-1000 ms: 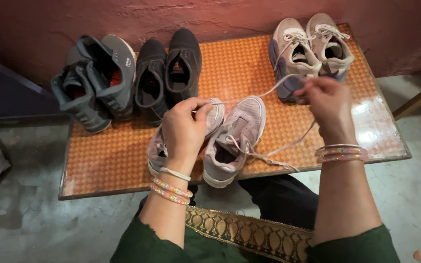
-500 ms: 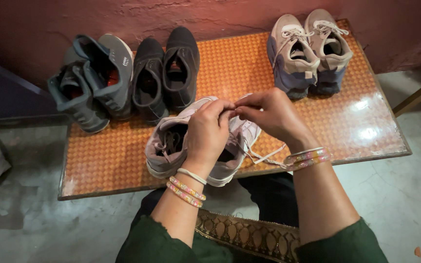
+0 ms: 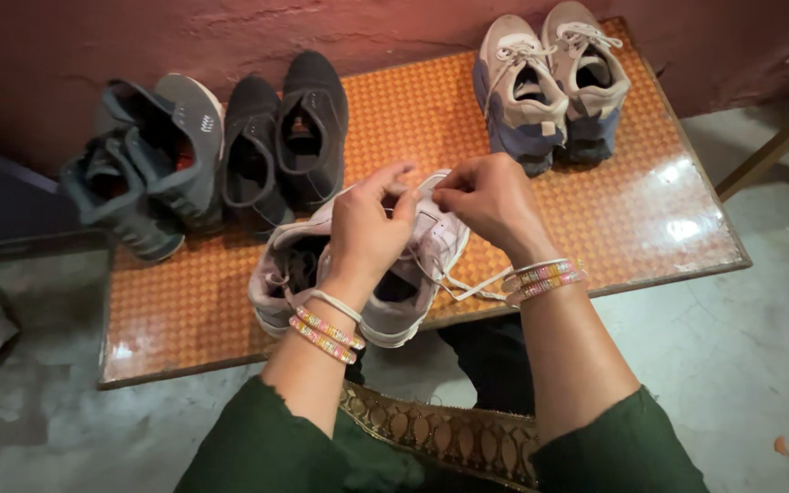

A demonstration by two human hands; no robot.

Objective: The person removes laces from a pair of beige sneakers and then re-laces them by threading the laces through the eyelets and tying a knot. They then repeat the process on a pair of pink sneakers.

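I read my left hand (image 3: 367,228) as raised over the pale pink sneaker (image 3: 413,274), thumb and forefinger pinched on the white lace (image 3: 463,288) above the tongue, the other fingers curled loosely. My right hand (image 3: 490,196) meets it from the right, fingertips pressed together on the same lace. Both hands cover the upper eyelets, so the threading there is hidden. A loose run of lace trails off the shoe's right side, passing under my right wrist.

The sneaker stands at the front edge of the low orange woven-pattern table (image 3: 650,228), toe away from me. Its mate (image 3: 280,274) touches it on the left, partly behind my left forearm.

Along the wall behind: a grey high-top pair (image 3: 139,183) at far left, a black pair (image 3: 285,146) just beside it, and a beige-and-blue laced pair (image 3: 550,87) at far right, well apart from the hands. Bare table surface lies between that pair and my right hand.
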